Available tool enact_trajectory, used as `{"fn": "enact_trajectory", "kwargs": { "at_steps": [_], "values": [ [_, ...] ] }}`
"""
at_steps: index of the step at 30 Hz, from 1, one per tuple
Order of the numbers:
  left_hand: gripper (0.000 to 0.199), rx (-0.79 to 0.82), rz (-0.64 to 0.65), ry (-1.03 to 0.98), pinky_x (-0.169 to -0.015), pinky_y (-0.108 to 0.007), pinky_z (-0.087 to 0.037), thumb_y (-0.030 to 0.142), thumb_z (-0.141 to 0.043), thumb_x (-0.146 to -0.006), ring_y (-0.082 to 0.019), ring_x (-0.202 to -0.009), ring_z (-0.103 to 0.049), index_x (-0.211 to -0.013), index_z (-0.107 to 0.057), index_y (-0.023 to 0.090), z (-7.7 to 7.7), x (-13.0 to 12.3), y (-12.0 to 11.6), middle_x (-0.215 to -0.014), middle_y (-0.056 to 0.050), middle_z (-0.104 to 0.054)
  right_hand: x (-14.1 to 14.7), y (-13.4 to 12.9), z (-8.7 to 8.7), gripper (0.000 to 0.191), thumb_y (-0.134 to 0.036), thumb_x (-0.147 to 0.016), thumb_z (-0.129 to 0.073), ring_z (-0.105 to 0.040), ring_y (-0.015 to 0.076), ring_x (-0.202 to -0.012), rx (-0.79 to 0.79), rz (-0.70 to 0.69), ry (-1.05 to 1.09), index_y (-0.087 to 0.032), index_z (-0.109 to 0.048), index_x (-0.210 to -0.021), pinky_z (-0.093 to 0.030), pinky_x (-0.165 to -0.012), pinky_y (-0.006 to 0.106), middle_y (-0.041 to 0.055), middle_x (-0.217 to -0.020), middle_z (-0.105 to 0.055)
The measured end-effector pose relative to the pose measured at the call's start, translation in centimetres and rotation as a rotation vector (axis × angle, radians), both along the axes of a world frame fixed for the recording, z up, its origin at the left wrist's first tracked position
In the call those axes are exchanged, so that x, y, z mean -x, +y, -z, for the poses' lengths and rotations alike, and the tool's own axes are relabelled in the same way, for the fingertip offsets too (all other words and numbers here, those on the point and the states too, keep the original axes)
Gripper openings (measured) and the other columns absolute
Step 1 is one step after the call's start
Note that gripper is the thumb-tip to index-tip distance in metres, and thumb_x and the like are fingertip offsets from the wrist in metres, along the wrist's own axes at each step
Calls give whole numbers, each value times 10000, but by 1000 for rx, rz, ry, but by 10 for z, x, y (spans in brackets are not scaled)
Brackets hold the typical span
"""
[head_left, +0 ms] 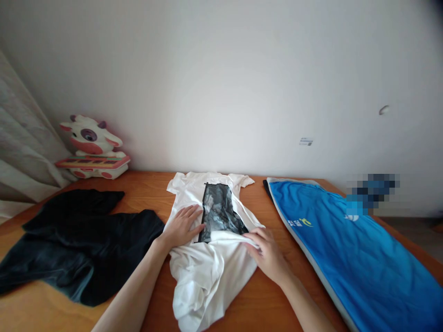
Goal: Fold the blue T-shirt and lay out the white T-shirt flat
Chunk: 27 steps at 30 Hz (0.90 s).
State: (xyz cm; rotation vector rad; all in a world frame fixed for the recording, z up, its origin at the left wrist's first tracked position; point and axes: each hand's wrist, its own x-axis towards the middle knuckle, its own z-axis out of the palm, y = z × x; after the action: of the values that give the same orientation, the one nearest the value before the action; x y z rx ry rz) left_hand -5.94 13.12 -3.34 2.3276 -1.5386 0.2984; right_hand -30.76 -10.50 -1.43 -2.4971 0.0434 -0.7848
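Note:
A white T-shirt (pixel 204 263) with a dark grey printed picture (pixel 219 207) lies on the wooden table, its sleeves towards the wall. Its lower part is crumpled and hangs towards me. My left hand (pixel 183 226) rests flat on the shirt's left side, fingers spread, the tips beside the print's edge. Fabric at the shirt's right side is pinched between the thumb and fingers of my right hand (pixel 265 251). A fold of cloth there runs across the print's lower right corner.
Black clothing (pixel 86 249) lies rumpled on the left of the table (pixel 263 304). To the right is a flat blue garment (pixel 339 230) with pale edging. A cow-shaped toy keyboard (pixel 93 152) stands at the back left, near a curtain (pixel 27 133). Behind everything rises a wall (pixel 221 83).

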Motion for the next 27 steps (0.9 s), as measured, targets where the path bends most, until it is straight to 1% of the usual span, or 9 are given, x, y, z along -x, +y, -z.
{"fn": "enact_trajectory", "kwargs": {
  "at_steps": [3, 6, 11, 15, 17, 19, 21, 23, 27],
  "values": [
    [560, -1, 6, -9, -1165, -529, -381, 552, -497, -986, -322, -1398, -493, -1412, -567, 194, 1, -2, 0, -1490, -158, -559, 39, -32, 3, 209, -390, -978, -550, -662, 270, -1026, -146, 282, -157, -247, -652, -1090, -535, -899, 410, 94, -1074, -697],
    [504, 29, 26, -8, -1131, -515, -421, 520, -539, -972, -320, -1354, -528, -1352, -602, 196, -5, -2, -2, -1446, -161, -588, 76, -59, 13, 281, -465, -931, -560, -688, 287, -1002, -250, 461, -68, -230, -619, -1072, -560, -893, 443, 108, -1066, -711],
    [269, 94, 138, 101, -966, -411, -520, 422, -531, -982, -255, -1076, -659, -1069, -699, 232, -42, 33, -1, -1136, -97, -712, 105, -66, 12, 472, -461, -915, -574, -619, 281, -1234, -260, 350, 90, -236, -508, -1325, -541, -999, 449, 139, -1329, -631],
    [420, -56, 254, 296, -872, -374, -542, 587, -646, -857, -262, -967, -675, -1091, -669, 238, -76, 92, 14, -1071, -78, -702, 90, -72, 3, 560, -483, -919, -592, -610, 297, -1251, -207, 272, 89, -238, -466, -1407, -522, -1024, 493, 152, -1396, -597],
    [577, -100, 220, 317, -948, -437, -530, 639, -733, -749, -319, -1053, -659, -1172, -657, 253, -80, 119, 21, -1164, -98, -691, 74, -81, 5, 644, -515, -873, -645, -682, 310, -1126, -254, 300, 67, -203, -478, -1412, -560, -952, 497, 179, -1340, -640],
    [433, -103, 167, 348, -988, -464, -517, 564, -699, -814, -336, -1105, -644, -1147, -678, 290, -76, 134, 27, -1188, -90, -694, 58, -90, 12, 693, -520, -808, -713, -742, 309, -923, -350, 324, 97, -179, -525, -1381, -607, -796, 469, 176, -1185, -723],
    [218, -60, 129, 446, -980, -445, -520, 440, -581, -929, -311, -1099, -650, -1065, -694, 312, -70, 138, 32, -1162, -69, -708, 45, -96, 18, 593, -478, -756, -747, -750, 305, -786, -436, 294, 151, -193, -632, -1263, -606, -677, 439, 130, -999, -778],
    [210, 40, 78, 611, -912, -409, -541, 415, -499, -981, -281, -1019, -671, -1012, -671, 297, -68, 131, 37, -1081, -60, -719, 36, -100, 17, 412, -447, -736, -738, -748, 309, -772, -489, 235, 180, -224, -723, -1082, -594, -672, 433, 90, -897, -792],
    [352, 390, -88, 908, -620, -285, -510, 583, -488, -962, -184, -701, -618, -995, -570, 242, -87, 99, 41, -812, -8, -655, 22, -100, -16, 352, -512, -731, -739, -722, 276, -775, -746, 189, 117, -217, -736, -924, -564, -673, 379, 64, -845, -779]
  ]
}}
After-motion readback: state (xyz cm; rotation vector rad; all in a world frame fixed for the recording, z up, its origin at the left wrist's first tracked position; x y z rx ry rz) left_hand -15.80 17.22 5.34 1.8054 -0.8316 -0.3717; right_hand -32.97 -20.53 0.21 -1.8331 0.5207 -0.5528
